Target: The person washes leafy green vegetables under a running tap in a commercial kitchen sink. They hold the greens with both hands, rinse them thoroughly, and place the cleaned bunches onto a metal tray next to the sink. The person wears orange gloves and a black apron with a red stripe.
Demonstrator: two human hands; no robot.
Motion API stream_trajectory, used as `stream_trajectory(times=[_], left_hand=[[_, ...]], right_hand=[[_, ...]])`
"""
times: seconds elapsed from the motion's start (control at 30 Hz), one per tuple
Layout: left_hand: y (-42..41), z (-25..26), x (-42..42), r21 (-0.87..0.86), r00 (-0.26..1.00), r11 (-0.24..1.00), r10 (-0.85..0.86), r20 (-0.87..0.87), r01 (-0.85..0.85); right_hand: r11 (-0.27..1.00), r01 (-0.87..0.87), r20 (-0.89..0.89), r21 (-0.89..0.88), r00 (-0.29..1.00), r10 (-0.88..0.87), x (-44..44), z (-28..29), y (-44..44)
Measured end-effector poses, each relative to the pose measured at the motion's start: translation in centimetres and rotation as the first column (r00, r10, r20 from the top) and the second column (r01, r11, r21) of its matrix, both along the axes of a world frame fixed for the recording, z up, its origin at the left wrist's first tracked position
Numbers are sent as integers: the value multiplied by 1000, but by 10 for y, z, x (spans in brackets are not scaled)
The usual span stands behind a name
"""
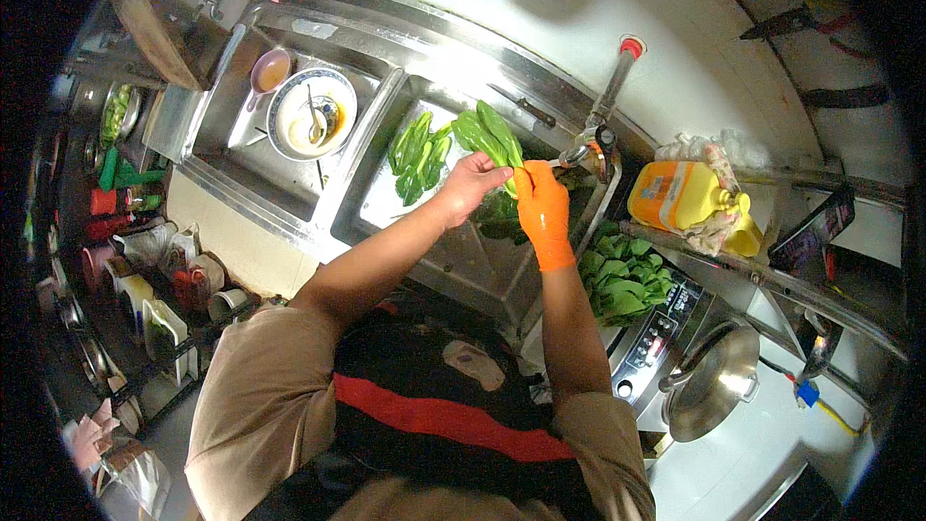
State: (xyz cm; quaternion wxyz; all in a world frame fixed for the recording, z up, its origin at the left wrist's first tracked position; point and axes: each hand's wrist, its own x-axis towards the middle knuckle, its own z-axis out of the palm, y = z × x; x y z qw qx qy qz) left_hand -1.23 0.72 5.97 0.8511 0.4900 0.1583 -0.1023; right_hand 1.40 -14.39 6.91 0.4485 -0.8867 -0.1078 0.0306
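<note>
Over the right basin of a stainless steel sink [463,268], both my hands grip a leafy green vegetable [488,134] with its leaves pointing away from me. My bare left hand [472,187] pinches the stems beside my right hand [542,210], which wears an orange rubber glove. Several more leafy greens [414,159] lie at the left of this basin. Darker greens [499,211] sit low in the basin, partly hidden behind my hands. A knife [529,108] rests along the basin's far side, near the metal faucet [595,136].
The left basin holds a blue-and-white bowl [283,136] with a spoon, and a pink dipper [269,72]. To my right are piled greens [626,278], a yellow pump jug [660,192], an electric cooker [655,347] and a metal pot [712,383]. Kitchenware racks [166,333] stand left.
</note>
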Motion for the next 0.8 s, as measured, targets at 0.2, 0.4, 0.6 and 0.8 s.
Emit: stream_trajectory(times=[0.2, 0.4, 0.6, 0.8], left_hand=[[7, -20, 5, 271, 994, 963, 43, -102, -14], [17, -11, 11, 301, 988, 941, -150, -47, 157], [28, 7, 22, 652, 928, 728, -358, 100, 210], [28, -14, 27, 566, 968, 817, -216, 131, 106]], right_hand=[[986, 27, -419, 167, 907, 46, 5, 10, 2], [924, 56, -611, 379, 765, 204, 23, -6, -7], [948, 83, -510, 307, 855, 90, 40, -36, -18], [952, 95, -404, 290, 914, 32, 39, -12, -8]])
